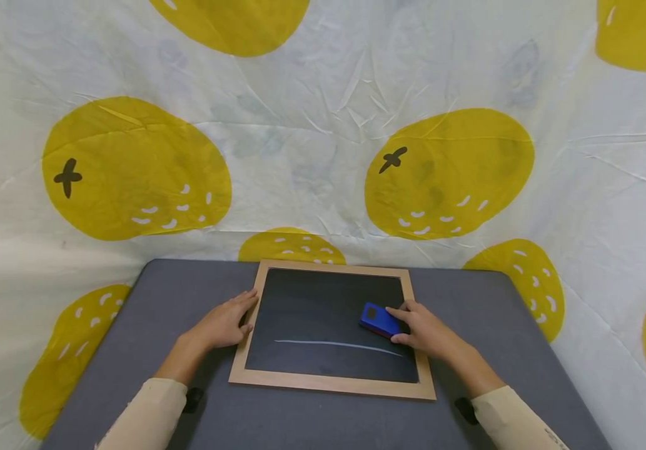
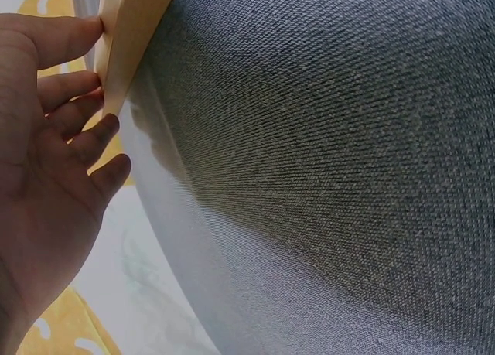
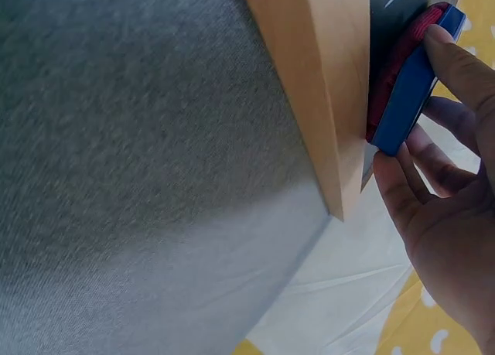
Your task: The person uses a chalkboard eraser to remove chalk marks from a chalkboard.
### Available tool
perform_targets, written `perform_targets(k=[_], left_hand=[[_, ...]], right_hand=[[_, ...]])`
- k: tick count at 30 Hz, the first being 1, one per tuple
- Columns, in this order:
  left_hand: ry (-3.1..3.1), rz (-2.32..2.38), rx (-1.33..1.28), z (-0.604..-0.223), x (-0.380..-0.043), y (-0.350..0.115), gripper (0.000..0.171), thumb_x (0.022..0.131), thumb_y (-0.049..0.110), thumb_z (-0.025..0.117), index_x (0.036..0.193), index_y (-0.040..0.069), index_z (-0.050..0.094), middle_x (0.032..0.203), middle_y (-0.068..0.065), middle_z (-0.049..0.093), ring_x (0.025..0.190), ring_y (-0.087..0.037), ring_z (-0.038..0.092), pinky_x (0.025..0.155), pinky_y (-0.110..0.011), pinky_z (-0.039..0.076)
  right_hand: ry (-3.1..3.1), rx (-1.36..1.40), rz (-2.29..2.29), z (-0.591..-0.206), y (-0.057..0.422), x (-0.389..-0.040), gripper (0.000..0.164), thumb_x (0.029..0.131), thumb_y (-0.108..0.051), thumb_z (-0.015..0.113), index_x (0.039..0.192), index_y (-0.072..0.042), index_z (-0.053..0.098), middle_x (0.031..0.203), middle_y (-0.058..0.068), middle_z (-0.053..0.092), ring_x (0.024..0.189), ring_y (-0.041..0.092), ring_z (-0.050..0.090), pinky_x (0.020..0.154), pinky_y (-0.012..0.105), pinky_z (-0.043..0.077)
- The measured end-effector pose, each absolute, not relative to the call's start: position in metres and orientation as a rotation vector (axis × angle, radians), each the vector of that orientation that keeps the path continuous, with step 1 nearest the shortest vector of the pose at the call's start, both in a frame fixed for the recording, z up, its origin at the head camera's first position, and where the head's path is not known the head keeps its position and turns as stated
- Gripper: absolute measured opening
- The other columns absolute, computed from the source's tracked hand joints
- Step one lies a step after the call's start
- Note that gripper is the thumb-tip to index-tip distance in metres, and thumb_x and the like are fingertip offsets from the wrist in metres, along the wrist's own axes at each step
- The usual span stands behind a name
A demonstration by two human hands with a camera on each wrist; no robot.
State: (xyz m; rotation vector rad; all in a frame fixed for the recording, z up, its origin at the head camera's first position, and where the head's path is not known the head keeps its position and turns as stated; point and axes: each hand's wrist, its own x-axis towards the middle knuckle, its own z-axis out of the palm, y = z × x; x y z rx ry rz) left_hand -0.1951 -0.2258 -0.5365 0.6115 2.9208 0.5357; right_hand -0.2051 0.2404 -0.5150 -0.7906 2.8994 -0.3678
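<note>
A small chalkboard (image 1: 323,300) in a light wooden frame (image 1: 331,382) lies on the grey table. One pale chalk line (image 1: 336,344) runs across its lower half. My right hand (image 1: 426,331) grips a blue chalkboard eraser (image 1: 378,317) by its right end, over the board's right side. In the right wrist view the eraser's red felt pad (image 3: 402,57) faces the board, thumb on one edge and fingers on the other. My left hand (image 1: 224,322) rests on the frame's left side, its fairly straight fingertips touching the wood, as the left wrist view also shows.
The table (image 1: 323,419) is covered in grey cloth and extends past the frame on both sides. Behind it and along the sides hangs a white curtain (image 1: 300,150) printed with yellow fruit. The frame's far edge lies close to the table's back edge.
</note>
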Motion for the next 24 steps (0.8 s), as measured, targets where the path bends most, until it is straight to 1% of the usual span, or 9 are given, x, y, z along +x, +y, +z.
perform_targets(k=[5,7,10,16,19,24], left_hand=[[2.924,0.532,0.625,-0.538,-0.197,-0.228,0.067,0.096,0.015,0.069,0.155,-0.004,0.042,0.166,-0.019,0.035,0.152,-0.042,0.035,0.119,-0.059,0.036],[2.923,0.524,0.627,-0.539,-0.197,-0.228,0.068,0.096,0.016,0.069,0.155,-0.004,0.042,0.166,-0.019,0.035,0.152,-0.041,0.035,0.12,-0.059,0.036],[2.926,0.517,0.636,-0.54,-0.198,-0.228,0.069,0.095,0.016,0.069,0.155,-0.004,0.042,0.166,-0.018,0.036,0.152,-0.04,0.036,0.12,-0.058,0.036],[2.927,0.519,0.641,-0.54,-0.198,-0.227,0.068,0.095,0.016,0.069,0.154,-0.004,0.043,0.165,-0.019,0.036,0.152,-0.041,0.036,0.119,-0.059,0.036],[2.924,0.516,0.633,-0.539,-0.198,-0.226,0.068,0.094,0.015,0.069,0.154,-0.005,0.043,0.165,-0.02,0.036,0.152,-0.042,0.036,0.119,-0.059,0.036],[2.915,0.521,0.632,-0.536,-0.197,-0.226,0.068,0.094,0.014,0.069,0.154,-0.005,0.043,0.165,-0.02,0.036,0.152,-0.042,0.036,0.12,-0.059,0.035]], right_hand=[[2.914,-0.839,-0.325,-0.514,0.226,-0.207,0.068,0.088,-0.034,0.083,0.144,-0.003,0.06,0.105,0.006,0.057,0.087,0.015,0.049,0.074,0.03,0.047],[2.916,-0.858,-0.313,-0.513,0.216,-0.208,0.069,0.088,-0.035,0.083,0.144,-0.003,0.06,0.103,0.005,0.056,0.085,0.013,0.047,0.072,0.028,0.045],[2.9,-0.882,-0.31,-0.51,0.198,-0.21,0.069,0.088,-0.035,0.083,0.145,-0.003,0.059,0.104,0.006,0.056,0.085,0.014,0.047,0.073,0.029,0.045],[2.852,-0.918,-0.322,-0.508,0.161,-0.217,0.069,0.089,-0.034,0.082,0.146,-0.005,0.058,0.11,0.009,0.058,0.09,0.017,0.049,0.079,0.033,0.049],[2.839,-0.943,-0.298,-0.509,0.144,-0.221,0.069,0.09,-0.036,0.081,0.147,-0.007,0.058,0.113,0.01,0.059,0.091,0.017,0.049,0.08,0.033,0.049],[2.814,-1.002,-0.269,-0.508,0.117,-0.225,0.07,0.091,-0.038,0.08,0.148,-0.006,0.056,0.117,0.012,0.06,0.092,0.018,0.05,0.081,0.033,0.049]])
